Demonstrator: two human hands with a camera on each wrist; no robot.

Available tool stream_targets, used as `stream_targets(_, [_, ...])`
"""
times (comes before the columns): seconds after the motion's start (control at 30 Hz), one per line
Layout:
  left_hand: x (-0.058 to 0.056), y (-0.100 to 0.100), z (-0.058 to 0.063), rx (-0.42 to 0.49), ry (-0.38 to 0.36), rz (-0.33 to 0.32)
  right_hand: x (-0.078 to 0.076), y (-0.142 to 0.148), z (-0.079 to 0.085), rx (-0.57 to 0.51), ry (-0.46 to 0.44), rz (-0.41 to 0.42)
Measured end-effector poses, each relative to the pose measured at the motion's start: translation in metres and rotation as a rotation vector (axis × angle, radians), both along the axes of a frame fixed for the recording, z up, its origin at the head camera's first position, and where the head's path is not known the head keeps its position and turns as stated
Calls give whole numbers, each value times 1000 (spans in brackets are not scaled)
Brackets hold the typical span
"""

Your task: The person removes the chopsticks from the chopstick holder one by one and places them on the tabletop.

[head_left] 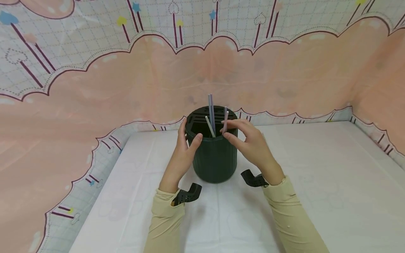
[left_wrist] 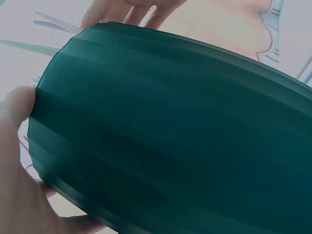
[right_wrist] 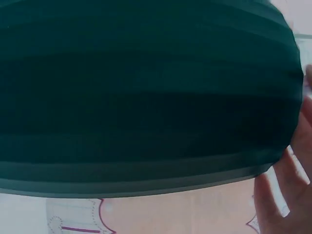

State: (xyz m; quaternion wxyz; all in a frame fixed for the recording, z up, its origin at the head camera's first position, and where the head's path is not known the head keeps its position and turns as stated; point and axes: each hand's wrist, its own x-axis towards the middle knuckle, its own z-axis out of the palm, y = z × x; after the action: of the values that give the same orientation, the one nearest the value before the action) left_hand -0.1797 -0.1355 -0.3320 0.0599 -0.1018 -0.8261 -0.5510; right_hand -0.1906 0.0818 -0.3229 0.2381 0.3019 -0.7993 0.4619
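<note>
A dark green ribbed holder [head_left: 215,160] stands upright on the white table, its round top slotted at the back and open at the front. My left hand [head_left: 180,160] grips its left side, thumb at the front rim and fingers round the far side. Over the right part of the opening, my right hand [head_left: 253,144] pinches a thin pinkish stick [head_left: 226,119] between thumb and fingers. Lavender sticks [head_left: 211,109] rise from the holder, and a whitish stick [head_left: 209,125] leans left in front of them. Ribbed green wall [right_wrist: 146,97] fills much of the right wrist view; the sticks' lower ends are hidden.
A white cloth covers the table [head_left: 316,182]. Behind it and along the sides hangs a peach-coloured sheet [head_left: 284,77] with a scalloped, patterned border. Black wrist camera mounts [head_left: 190,193] sit at both cuffs, close in front of the holder.
</note>
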Motion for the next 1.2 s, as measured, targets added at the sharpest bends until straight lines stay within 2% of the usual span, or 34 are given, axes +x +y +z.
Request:
stream_targets(0.1, [0,-1,0,-6,1,6,1,-3,1,32,70,-26])
stream_targets(0.23, [1,-1,0,-19,-1,16,1,-7,1,43,120,-84])
stream_targets(0.4, [2,-2,0,-38,-9,26,0,-9,-1,-48,139,-114])
stream_targets(0.6, [2,0,-1,-48,-10,36,4,-12,3,-184,85,-81])
stream_targets(0.8, [2,1,0,-74,-12,47,24,-14,24,-318,-31,26])
stream_targets(0.93, [3,1,1,-77,-16,42,30,-12,32,-400,-25,74])
stream_targets(1.03, [4,1,2,-78,-19,36,31,-7,36,-519,34,75])
stream_targets(1.13, [3,1,3,-69,-17,36,26,3,38,-708,71,95])
stream_targets(1.2, [3,0,3,-63,-15,35,20,11,37,-868,71,151])
